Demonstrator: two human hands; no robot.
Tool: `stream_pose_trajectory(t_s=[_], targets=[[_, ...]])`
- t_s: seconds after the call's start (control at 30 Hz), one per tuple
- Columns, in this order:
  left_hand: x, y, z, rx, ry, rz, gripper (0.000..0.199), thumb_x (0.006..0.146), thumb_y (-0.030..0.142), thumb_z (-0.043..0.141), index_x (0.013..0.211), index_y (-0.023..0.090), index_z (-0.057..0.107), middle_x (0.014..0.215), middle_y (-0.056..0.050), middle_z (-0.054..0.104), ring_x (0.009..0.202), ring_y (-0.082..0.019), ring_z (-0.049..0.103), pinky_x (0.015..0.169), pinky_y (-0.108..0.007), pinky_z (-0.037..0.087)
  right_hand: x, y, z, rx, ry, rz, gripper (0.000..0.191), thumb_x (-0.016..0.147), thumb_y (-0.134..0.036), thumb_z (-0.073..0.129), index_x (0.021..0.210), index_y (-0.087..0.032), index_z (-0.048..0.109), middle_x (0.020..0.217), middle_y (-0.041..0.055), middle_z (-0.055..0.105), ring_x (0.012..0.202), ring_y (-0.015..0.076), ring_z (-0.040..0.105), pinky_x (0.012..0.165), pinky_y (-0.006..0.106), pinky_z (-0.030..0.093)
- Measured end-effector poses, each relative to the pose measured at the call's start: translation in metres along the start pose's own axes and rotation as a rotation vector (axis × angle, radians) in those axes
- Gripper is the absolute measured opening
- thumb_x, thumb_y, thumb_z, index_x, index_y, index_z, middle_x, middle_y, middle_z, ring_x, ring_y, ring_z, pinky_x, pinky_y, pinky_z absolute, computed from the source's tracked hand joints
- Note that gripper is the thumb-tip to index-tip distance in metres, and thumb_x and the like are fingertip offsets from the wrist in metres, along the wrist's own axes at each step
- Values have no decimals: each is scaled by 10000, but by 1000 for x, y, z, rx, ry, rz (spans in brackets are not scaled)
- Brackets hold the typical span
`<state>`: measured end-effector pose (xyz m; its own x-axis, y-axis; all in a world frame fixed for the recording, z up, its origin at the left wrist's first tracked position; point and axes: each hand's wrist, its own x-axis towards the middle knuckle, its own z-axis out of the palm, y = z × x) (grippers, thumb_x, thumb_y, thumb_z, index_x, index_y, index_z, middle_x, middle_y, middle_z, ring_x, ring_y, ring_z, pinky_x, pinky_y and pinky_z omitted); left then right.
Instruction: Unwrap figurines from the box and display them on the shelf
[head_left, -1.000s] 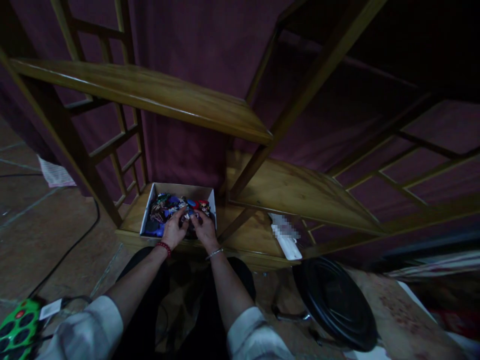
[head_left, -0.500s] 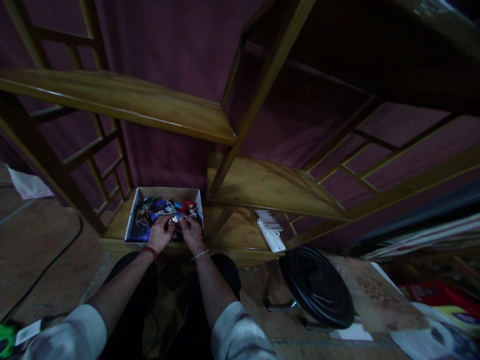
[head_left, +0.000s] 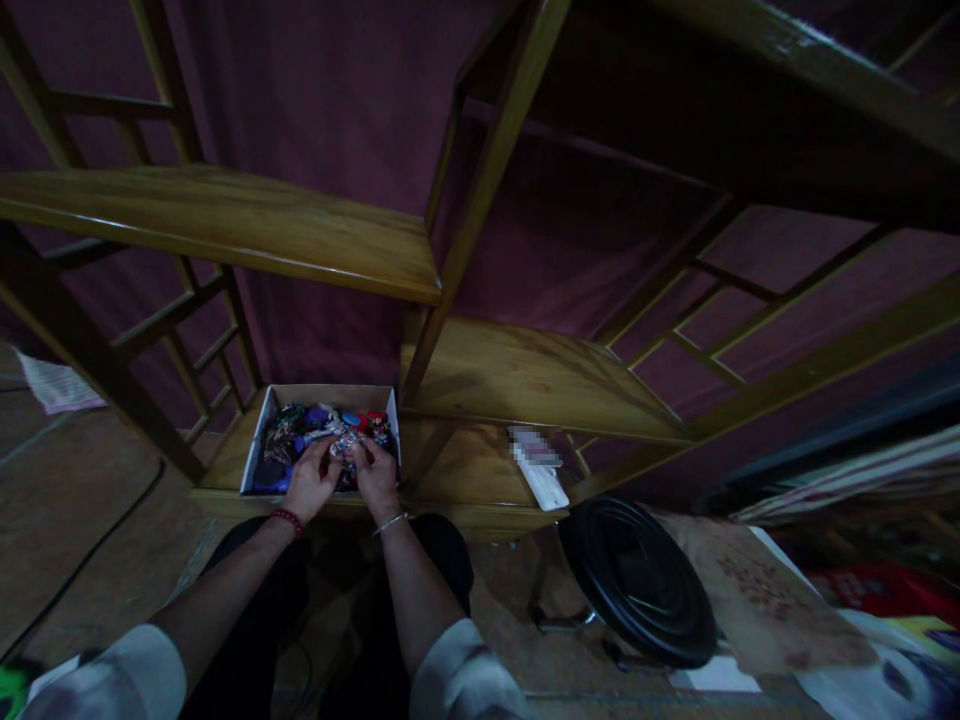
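Observation:
A white-sided open box (head_left: 256,440) stands on the low wooden shelf, filled with a jumble of small colourful items, among them purple, red and blue pieces. Over its front half my left hand (head_left: 313,475) and my right hand (head_left: 376,473) face each other, fingers bent inward. Between their fingertips is a shiny silvery trinket (head_left: 343,444), too small and dim to name exactly. Both hands appear closed on it. A red bead bracelet circles my left wrist, a silver bangle my right.
Wooden shelf boards (head_left: 547,375) and posts rise around the box, one board overhanging it. A white packet (head_left: 541,475) lies on the low shelf to the right. A black round stool (head_left: 637,580) stands right of my knees. A black cable (head_left: 97,550) runs across the floor at left.
The view has shifted slightly, so the shelf and box sit a little further left and lower. Both hands stay at the box, and the silvery trinket between the fingertips shows more clearly.

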<state>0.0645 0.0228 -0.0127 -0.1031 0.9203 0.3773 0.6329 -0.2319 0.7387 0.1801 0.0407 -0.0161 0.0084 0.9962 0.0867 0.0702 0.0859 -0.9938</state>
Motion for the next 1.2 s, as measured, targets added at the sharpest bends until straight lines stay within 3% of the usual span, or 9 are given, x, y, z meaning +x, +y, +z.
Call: stream_pose_trajectory(t_s=[0.4,0.63,0.7,0.9,1.2], targets=[[1,27,-16,-139,-35,-140,401,720,368,479,1051,151,548,1065,-96,595,975,-210,555,868,-366,428,-12,-20,-1,251,42,39,339,746,-428,488,950,-184,606,856,21,667,726,157,627,725,294,511],[-12,55,-28,-428,-11,-316,470,707,383,520,1101,126,518,822,-46,635,754,-161,592,710,-312,481,-33,-50,-5,329,39,4,299,757,-393,488,936,-185,608,911,19,660,787,159,619,767,296,496],[-16,63,-33,-521,16,-345,476,696,384,538,1094,122,523,795,-39,636,724,-154,589,685,-302,481,-39,-60,-4,320,39,15,309,762,-398,479,951,-189,606,937,17,656,809,160,613,768,296,494],[-27,85,-50,-803,146,-395,415,643,350,607,996,133,584,950,-68,641,874,-168,573,788,-285,441,-59,-81,1,411,57,-35,336,737,-397,528,957,-159,617,944,34,653,816,163,598,760,297,486],[-46,97,-82,-954,269,-402,341,629,319,635,917,138,633,958,-75,641,891,-171,561,837,-314,407,-90,-107,18,529,62,-31,449,715,-381,573,1121,-197,517,980,43,636,810,153,605,754,301,487]])
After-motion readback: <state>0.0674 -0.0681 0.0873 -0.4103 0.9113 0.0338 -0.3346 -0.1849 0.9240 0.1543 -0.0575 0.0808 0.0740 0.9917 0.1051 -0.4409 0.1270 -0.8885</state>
